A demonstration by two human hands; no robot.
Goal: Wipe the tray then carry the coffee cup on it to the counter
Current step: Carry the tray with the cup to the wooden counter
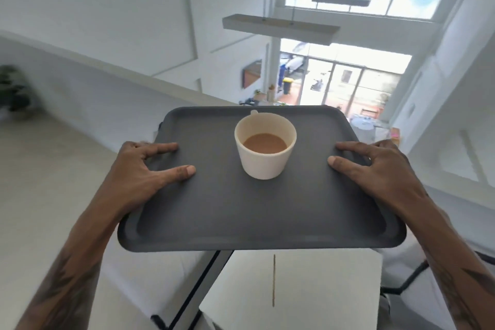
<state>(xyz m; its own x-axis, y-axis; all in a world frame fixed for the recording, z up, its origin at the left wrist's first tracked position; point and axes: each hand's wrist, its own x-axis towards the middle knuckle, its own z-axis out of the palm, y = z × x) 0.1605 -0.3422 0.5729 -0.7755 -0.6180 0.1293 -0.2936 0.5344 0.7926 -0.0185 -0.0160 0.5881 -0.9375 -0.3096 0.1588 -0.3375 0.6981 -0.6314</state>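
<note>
A dark grey tray (262, 211) with a raised rim and rounded corners was seen across the middle of the frame, held up in the air with a hand over its left edge and another over its right edge, and nothing else was seen supporting it. On its flat surface, in the upper centre of the tray, a cream cup (265, 147) was stood upright, partly filled with light brown coffee, with a small handle just visible at its far side. The remainder of the tray's surface was seen bare.
</note>
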